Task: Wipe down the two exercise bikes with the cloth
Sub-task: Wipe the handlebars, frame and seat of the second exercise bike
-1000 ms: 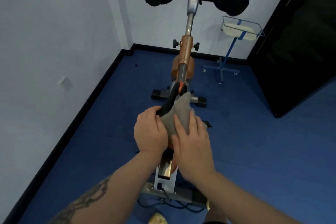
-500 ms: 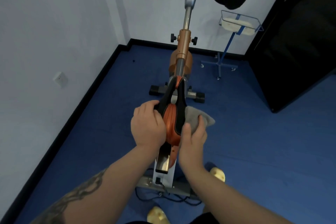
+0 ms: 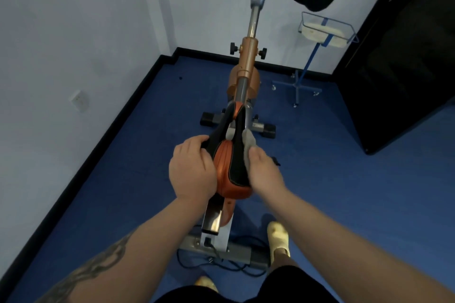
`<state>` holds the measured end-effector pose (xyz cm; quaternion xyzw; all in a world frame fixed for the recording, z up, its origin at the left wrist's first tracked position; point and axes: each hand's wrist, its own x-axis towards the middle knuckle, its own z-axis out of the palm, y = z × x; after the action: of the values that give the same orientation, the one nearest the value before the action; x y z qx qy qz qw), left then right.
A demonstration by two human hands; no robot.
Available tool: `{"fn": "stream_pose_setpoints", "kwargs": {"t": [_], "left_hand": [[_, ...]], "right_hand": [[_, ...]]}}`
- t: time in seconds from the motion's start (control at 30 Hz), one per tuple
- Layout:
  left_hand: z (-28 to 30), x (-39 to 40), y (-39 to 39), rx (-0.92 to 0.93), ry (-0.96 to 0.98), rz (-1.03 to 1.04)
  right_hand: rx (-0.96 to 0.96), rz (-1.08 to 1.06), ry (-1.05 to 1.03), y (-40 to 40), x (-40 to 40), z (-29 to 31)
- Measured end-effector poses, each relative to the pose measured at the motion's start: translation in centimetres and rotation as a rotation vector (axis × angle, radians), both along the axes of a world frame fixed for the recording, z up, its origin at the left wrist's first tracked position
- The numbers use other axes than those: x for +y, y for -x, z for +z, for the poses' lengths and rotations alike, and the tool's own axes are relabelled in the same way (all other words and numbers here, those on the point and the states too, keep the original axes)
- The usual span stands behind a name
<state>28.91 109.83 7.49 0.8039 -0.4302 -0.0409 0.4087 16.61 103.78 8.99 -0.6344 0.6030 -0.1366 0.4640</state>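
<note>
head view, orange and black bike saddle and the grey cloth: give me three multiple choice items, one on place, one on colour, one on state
1. Where is the grey cloth?
A. on the handlebars
B. against the right side of the orange and black bike saddle
C. on the floor

2. What colour is the floor?
A. blue
B. green
C. red

3. What is the left hand doing?
A. hanging free at the person's side
B. holding the cloth
C. gripping the saddle's left edge

Answers:
1 B, the right hand holds the cloth beside the saddle's right edge.
2 A, blue carpet surrounds the bike.
3 C, its fingers curl over the saddle's black left rim, bare of cloth.
</note>
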Motion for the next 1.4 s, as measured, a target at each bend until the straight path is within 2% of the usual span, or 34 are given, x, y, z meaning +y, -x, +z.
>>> {"fn": "stream_pose_setpoints", "kwargs": {"t": [0.1, 0.17, 0.23, 0.3, 0.4, 0.5, 0.57, 0.67, 0.77, 0.83, 0.9, 1.0, 1.1, 1.13, 1.2, 1.3, 1.37, 1.4], "left_hand": [[0.1, -0.1, 0.3, -0.006, 0.017, 0.021], [0.2, -0.2, 0.4, -0.008, 0.013, 0.036], [0.1, -0.1, 0.4, -0.013, -0.001, 0.053], [0.2, -0.2, 0.6, -0.020, -0.008, 0.080], [0.5, -0.3, 1.0, -0.051, -0.016, 0.126], [0.8, -0.8, 1.7, -0.106, -0.068, 0.261], [0.9, -1.2, 2.5, -0.044, -0.133, 0.417], [1.2, -2.1, 4.1, 0.176, -0.135, 0.668], [1.1, -2.5, 6.3, 0.361, -0.027, 0.802], [0.8, -2.7, 7.6, 0.394, 0.019, 0.828], [0.5, -2.6, 8.4, 0.440, 0.070, 0.820], [0.2, -1.8, 8.8, 0.503, 0.075, 0.793], [-0.2, -1.4, 9.5, 0.661, 0.063, 0.805], [-0.3, -1.4, 9.7, 0.738, 0.090, 0.807], [-0.4, -1.4, 9.7, 0.868, 0.171, 0.765], [-0.4, -1.0, 9.5, 0.915, 0.201, 0.670], [-0.5, -0.8, 9.4, 0.922, 0.190, 0.659], [-0.5, -0.8, 9.4, 0.923, 0.190, 0.673]], "right_hand": [[0.079, 0.145, 0.183, 0.3, 1.7, -0.6], [0.132, 0.211, 0.139, -0.6, -1.0, -0.5], [0.188, 0.191, 0.051, -2.3, -4.1, 0.0], [0.209, 0.203, 0.067, -3.0, -5.3, -0.2], [0.155, 0.386, 0.207, -1.3, -4.0, -0.9], [0.065, 0.532, 0.249, -0.9, -6.3, -1.5], [0.057, 0.538, 0.342, -2.5, -9.2, -1.9], [0.088, 0.618, 0.506, -4.2, -13.4, -1.4], [0.187, 0.923, 0.828, -4.1, -14.6, -1.2], [0.068, 1.226, 0.953, -4.6, -13.5, -0.8], [0.016, 1.512, 0.913, -5.5, -13.2, -0.1], [0.143, 1.785, 0.870, -7.7, -16.1, 0.9], [0.382, 1.806, 0.925, -9.2, -16.5, 1.7], [0.362, 1.815, 0.943, -9.3, -15.1, 1.8], [0.182, 1.812, 0.811, -8.8, -11.6, 1.2], [-0.043, 1.903, 0.569, -9.3, -10.6, 0.9], [0.044, 1.897, 0.398, -10.5, -11.9, 1.1], [0.130, 1.860, 0.409, -11.0, -12.2, 1.0]]}}
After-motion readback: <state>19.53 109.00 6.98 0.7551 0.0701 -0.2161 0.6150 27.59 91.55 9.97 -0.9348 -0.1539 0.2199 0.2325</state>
